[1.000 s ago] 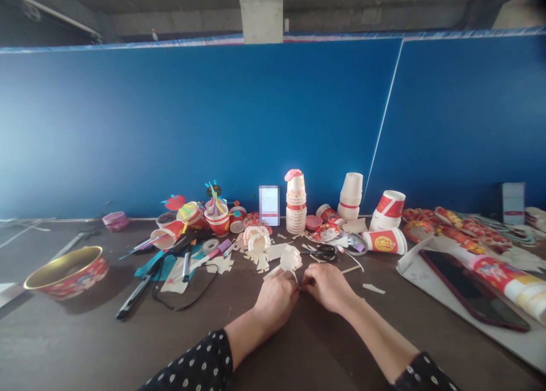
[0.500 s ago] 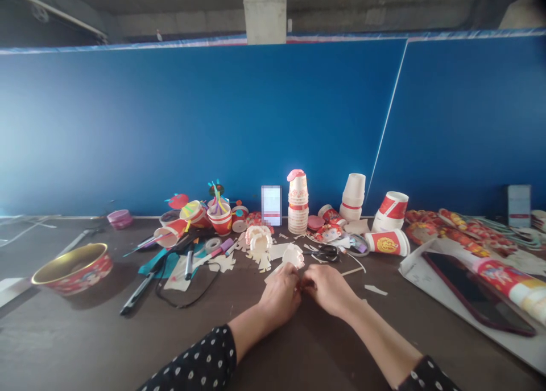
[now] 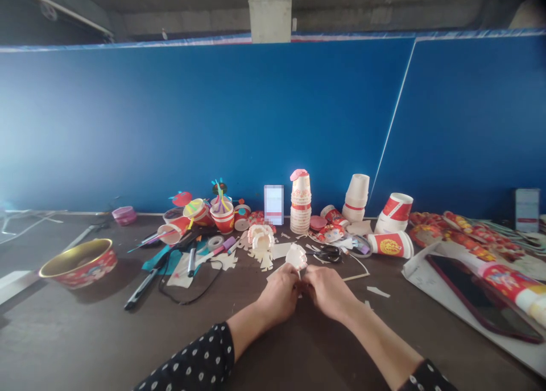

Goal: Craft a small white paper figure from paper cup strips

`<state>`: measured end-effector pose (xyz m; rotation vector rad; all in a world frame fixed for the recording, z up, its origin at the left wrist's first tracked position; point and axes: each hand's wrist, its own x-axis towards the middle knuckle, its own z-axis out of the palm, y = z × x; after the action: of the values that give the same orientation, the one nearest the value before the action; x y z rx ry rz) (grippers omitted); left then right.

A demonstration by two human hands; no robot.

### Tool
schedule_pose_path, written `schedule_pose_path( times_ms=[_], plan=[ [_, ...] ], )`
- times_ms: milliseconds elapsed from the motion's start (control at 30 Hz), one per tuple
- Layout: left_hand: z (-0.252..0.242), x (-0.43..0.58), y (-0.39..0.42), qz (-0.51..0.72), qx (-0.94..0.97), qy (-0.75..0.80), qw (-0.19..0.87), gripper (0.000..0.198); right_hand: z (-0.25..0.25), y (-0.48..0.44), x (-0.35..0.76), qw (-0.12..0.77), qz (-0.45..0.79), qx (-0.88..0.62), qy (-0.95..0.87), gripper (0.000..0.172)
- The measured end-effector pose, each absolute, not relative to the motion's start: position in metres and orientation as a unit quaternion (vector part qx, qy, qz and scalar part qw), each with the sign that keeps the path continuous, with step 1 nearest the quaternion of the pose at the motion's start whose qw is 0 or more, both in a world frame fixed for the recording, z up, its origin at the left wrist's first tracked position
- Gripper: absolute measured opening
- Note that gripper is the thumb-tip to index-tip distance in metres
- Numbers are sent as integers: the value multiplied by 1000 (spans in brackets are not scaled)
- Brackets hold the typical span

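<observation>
A white cut paper cup [image 3: 296,255] with a notched rim shows just beyond my fingertips at the front middle of the table. My left hand [image 3: 280,291] is closed on its near side, with the fingertips bent inward. Close beside it, my right hand [image 3: 327,288] has its fingers pressed together in a pinch near the cup's lower edge. Whatever lies between the right fingertips is hidden by the fingers. Another cut cup [image 3: 261,242], its strips spread outward, lies a little beyond to the left.
Black scissors [image 3: 328,253] lie past my right hand. Stacked paper cups [image 3: 301,203] stand at the back. To the left are a marker [image 3: 191,262], a tape roll [image 3: 214,243], a utility knife [image 3: 141,288] and a red-gold bowl [image 3: 79,266]. A phone [image 3: 482,297] rests at the right.
The view has shifted slightly, so most things sit a little farther right. My right hand has turned a little and its fingers are closer to the left hand; the left still grips the cup.
</observation>
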<state>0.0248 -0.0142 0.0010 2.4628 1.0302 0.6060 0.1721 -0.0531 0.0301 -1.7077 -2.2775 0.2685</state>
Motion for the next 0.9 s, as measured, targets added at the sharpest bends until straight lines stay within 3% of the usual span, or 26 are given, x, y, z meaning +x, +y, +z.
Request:
schedule_pose_path(
  times_ms=[400,900],
  plan=[
    [1,24,-11,214,860,391,250,12,30,-52,173,144,92,-589,-790,20],
    [1,29,-17,228,875,391,175,19,32,-53,168,109,56,-604,-788,21]
  ],
)
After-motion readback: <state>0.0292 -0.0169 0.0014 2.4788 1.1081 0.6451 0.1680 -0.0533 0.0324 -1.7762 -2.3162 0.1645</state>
